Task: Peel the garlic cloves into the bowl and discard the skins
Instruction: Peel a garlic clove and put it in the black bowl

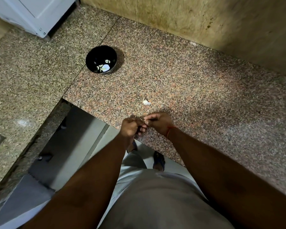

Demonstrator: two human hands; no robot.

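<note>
The speckled stone surface (180, 76) fills most of the view, with a tan wall (221, 22) behind it at 12 to 2 o'clock and a white appliance (31, 12) up at 11 o'clock. Below the surface edge, at 6 o'clock, the person's feet stand on the floor (69, 146).

On the surface at about 11 o'clock from the hands sits a black bowl (91, 55), well apart from them. A few pale peeled cloves (105, 67) lie at the bottom of it — so some of the job is done.

The two hands meet over the near edge of the surface, close to the middle of the view. The left hand (130, 128) and the right hand (158, 122) have their fingers (143, 129) curled in tight, pinching one small thing between them. It looks like a garlic clove being peeled, but it is mostly hidden, so I cannot be sure how much skin is off.

Just past the hands, at 12 o'clock from them, one small white garlic piece (146, 102) lies alone on the surface. It may be a clove waiting for its turn — or a bit of skin; it is too small to tell.

No skin pile or bin shows, so throwing the skins away seems to be left to do.
</note>
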